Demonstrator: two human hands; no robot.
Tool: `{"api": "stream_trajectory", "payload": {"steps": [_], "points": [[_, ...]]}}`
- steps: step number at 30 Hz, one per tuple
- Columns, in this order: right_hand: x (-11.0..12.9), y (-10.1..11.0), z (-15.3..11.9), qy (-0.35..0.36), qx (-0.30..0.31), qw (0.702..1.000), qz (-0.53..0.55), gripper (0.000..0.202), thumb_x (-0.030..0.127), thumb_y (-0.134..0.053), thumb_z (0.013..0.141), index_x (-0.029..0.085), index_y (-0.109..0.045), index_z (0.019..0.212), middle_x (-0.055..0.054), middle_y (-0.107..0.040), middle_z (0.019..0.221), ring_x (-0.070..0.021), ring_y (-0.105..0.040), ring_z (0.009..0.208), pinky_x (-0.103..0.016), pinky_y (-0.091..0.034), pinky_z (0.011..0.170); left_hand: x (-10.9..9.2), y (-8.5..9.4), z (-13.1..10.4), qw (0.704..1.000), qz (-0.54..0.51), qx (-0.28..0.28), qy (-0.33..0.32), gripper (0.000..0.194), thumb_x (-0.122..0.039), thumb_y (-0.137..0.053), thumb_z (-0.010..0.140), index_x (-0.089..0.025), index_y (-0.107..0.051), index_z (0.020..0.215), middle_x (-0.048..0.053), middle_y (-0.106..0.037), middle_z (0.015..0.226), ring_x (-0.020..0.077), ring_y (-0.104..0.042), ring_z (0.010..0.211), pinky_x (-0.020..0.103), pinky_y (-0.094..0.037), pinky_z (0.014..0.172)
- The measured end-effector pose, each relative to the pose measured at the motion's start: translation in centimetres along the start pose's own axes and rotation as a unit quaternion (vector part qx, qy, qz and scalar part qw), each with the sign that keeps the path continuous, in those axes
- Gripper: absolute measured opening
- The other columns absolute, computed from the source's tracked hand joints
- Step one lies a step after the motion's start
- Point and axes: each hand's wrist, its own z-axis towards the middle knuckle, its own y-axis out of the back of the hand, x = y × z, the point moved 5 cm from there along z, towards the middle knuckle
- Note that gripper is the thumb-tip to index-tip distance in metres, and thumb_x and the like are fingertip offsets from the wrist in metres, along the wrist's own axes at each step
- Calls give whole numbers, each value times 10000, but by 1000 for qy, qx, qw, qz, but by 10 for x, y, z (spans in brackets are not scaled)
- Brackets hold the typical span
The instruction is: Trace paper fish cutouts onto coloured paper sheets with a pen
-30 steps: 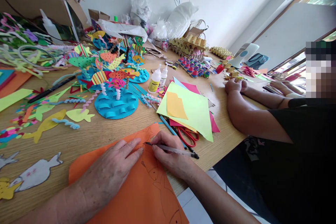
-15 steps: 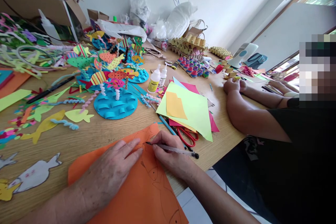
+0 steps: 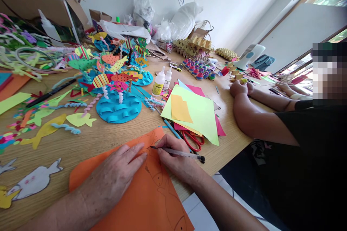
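The right hand's fingers (image 3: pixel 162 146) are gripping a black pen (image 3: pixel 180 152) on orange paper (image 3: pixel 135 191), its long axis running left to right, tip leftward, while the left hand (image 3: pixel 115 168) is pressing the sheet with slightly spread fingers. The paper is lying on a wooden table (image 3: pixel 89 140) strewn with paper fish in a white-walled room, its drawn fish (image 3: pixel 157 178) slanting toward the lower right.

Three nozzle bottles (image 3: pixel 158 83) (two side by side), one red-handled scissors (image 3: pixel 199 143).

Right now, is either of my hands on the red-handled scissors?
No, your right hand holds the clear-barrelled pen, your left hand rests on the orange paper, and the scissors lie beside the lime-green sheet.
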Motion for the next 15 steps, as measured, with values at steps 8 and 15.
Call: {"api": "stream_trajectory", "payload": {"steps": [8,15], "points": [[0,0,0,-1,2,1000,1,117,87,-484,676,170,-561,706,51,-499,565,-73,-404,484,-189,-302,464,-1,2,1,1000,4,1,-2,555,43,-282,765,-181,-577,1178,69,-571,1263,215,-560,1050,374,-482,900],[1,0,0,-2,5,1000,-1,91,117,-487,714,166,-563,719,40,-518,584,-78,-424,504,-190,-318,474,1,-1,0,1000,5,7,0,549,31,-295,761,-190,-582,1174,57,-578,1258,204,-563,1047,353,-488,890]]}}
